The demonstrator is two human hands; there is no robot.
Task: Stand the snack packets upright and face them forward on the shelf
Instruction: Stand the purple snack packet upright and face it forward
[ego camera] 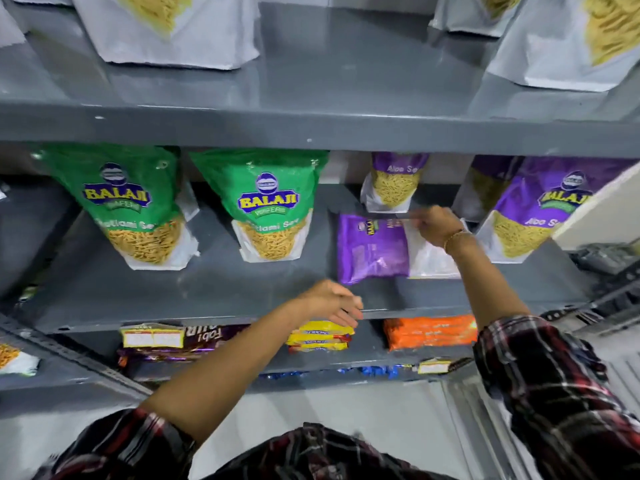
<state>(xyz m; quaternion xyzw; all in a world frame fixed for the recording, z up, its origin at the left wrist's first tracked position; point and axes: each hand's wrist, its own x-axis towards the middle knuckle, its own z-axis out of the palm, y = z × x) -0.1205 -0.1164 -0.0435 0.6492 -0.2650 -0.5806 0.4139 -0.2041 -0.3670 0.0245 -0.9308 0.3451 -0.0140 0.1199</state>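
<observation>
A purple snack packet (372,249) lies flat on its side on the grey middle shelf (242,289). My right hand (438,225) pinches its far top edge. My left hand (332,301) hovers over the shelf's front lip, just in front of that packet, fingers loosely curled and holding nothing. Two green packets (133,202) (268,202) stand upright facing forward to the left. Behind the flat one a purple packet (394,180) stands upright, and another purple packet (533,209) stands at the right.
White-backed packets (166,29) stand on the shelf above. Below are brown (180,337), yellow (320,337) and orange (429,332) packs lying flat. A pale upright post (595,213) crosses the right side. Bare shelf surface lies between the green and purple packets.
</observation>
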